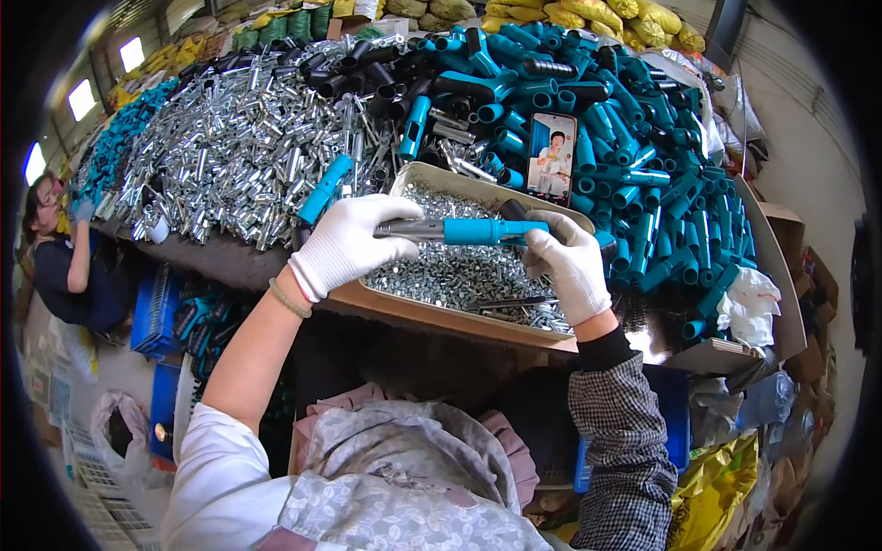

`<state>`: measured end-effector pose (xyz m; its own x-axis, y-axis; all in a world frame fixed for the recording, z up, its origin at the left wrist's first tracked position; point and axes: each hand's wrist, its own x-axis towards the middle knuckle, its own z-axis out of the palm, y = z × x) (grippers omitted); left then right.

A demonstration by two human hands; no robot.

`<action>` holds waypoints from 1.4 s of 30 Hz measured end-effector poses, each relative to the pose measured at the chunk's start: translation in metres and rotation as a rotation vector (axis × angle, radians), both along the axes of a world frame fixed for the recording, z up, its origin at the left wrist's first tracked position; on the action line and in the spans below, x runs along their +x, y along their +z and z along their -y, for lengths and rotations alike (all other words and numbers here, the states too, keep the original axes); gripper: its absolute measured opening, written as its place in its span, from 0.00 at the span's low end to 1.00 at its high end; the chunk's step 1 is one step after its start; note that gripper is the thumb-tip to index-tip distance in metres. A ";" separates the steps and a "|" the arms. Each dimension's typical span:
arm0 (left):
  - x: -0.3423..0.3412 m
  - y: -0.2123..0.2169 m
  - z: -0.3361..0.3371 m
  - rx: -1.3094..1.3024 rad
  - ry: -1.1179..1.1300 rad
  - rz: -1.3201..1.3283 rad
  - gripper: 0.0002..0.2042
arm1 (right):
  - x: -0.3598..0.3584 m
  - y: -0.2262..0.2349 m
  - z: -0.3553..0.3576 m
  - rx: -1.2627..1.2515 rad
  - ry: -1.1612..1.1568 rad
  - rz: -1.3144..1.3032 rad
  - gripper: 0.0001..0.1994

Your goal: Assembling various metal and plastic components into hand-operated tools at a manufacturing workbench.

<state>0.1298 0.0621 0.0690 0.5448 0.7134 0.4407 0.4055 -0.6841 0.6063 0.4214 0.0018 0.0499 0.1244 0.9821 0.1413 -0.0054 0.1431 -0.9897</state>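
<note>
Both my hands wear white knit gloves. My left hand [347, 241] closes round the bare metal tube at the left end of a teal plastic tubular part [478, 231]. My right hand [568, 262] grips the other end of this part, its fingers partly hiding that end. The part lies almost level above a shallow tray [441, 314] of small metal fasteners [427, 280]. Some longer thin metal pieces [514, 301] rest on the fasteners. Just above my left hand, a separate teal tube [326, 188] leans at a slant.
Loose silver metal tubes [248, 138] are heaped at the left. Teal plastic tubular parts [634, 184] pile up at the right, mixed with black ones. A phone [551, 158] stands upright behind the tray. At the far left, another person [73, 257] reaches to the table.
</note>
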 end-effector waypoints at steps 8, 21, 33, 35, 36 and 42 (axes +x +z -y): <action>0.001 -0.004 0.006 0.182 -0.036 -0.116 0.25 | -0.023 0.005 0.004 -0.175 -0.053 0.096 0.19; -0.060 -0.020 0.018 0.046 -0.020 -0.154 0.23 | 0.031 -0.006 0.022 -0.245 -0.259 0.497 0.18; -0.048 -0.016 0.026 0.181 -0.093 -0.159 0.22 | -0.060 -0.009 0.024 0.573 -0.031 1.058 0.11; -0.056 -0.019 0.023 0.177 -0.078 -0.171 0.21 | -0.054 -0.013 0.022 0.566 -0.034 1.050 0.10; -0.061 -0.021 0.022 0.144 -0.065 -0.178 0.22 | -0.052 -0.016 0.020 0.560 -0.035 1.037 0.10; -0.089 -0.017 0.021 0.109 0.056 -0.201 0.21 | -0.041 -0.025 0.022 0.509 -0.155 1.311 0.06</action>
